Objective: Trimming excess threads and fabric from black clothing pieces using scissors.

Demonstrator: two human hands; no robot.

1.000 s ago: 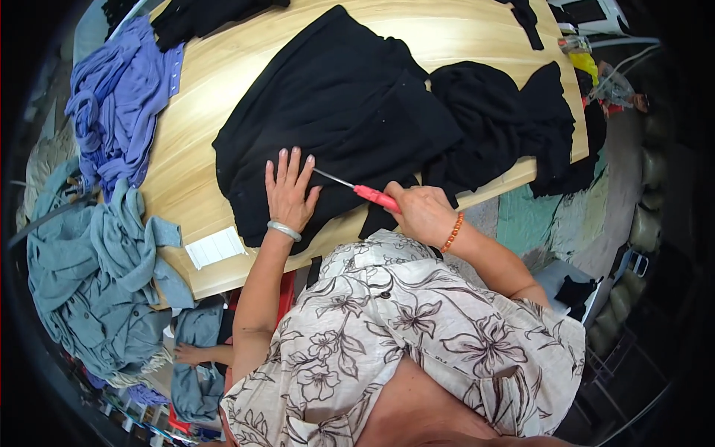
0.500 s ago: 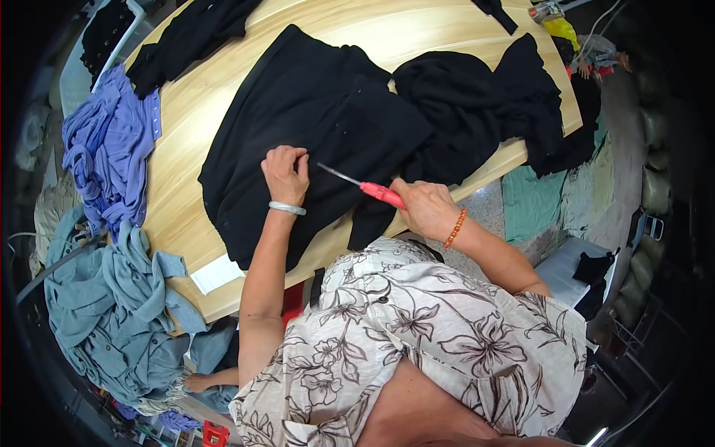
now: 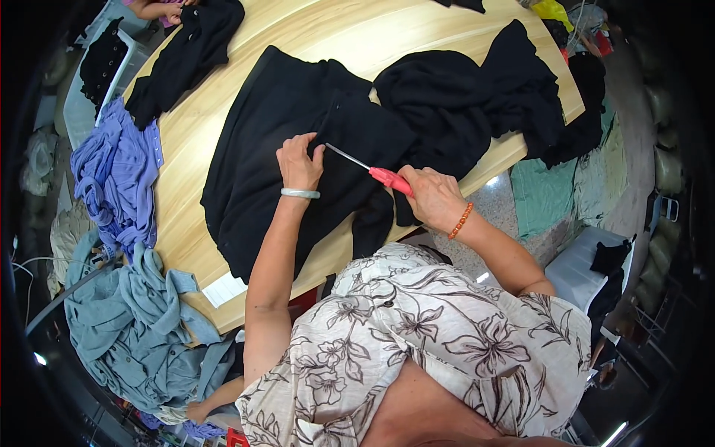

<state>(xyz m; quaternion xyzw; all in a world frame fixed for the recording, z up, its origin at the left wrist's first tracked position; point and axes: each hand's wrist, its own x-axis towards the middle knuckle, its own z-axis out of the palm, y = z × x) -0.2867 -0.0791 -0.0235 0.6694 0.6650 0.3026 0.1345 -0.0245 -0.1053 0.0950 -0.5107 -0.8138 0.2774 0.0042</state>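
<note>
A black knitted garment (image 3: 261, 149) lies spread over the wooden table in front of me. My left hand (image 3: 299, 164), with a pale bangle at its wrist, is on this garment and pinches a bit of its dark cloth between thumb and fingers. In my right hand (image 3: 433, 200) is a tool with a red handle and a thin metal shaft (image 3: 376, 173); my fingers wrap round the handle. The shaft points left, its tip close to my left thumb. What kind of tip it has is too small to tell.
More black garments (image 3: 439, 97) lie to the right on the table (image 3: 335, 30). Purple clothing (image 3: 115, 171) and grey-green clothing (image 3: 134, 328) hang over the left edge. A co-worker's hand (image 3: 173, 13) handles black cloth at the far left; another person's hand (image 3: 197, 411) shows lower left.
My left hand has shifted a little right and up, its thumb now nearer the tool's tip. The tool has moved slightly right. A co-worker's hand has come into view at the far left.
</note>
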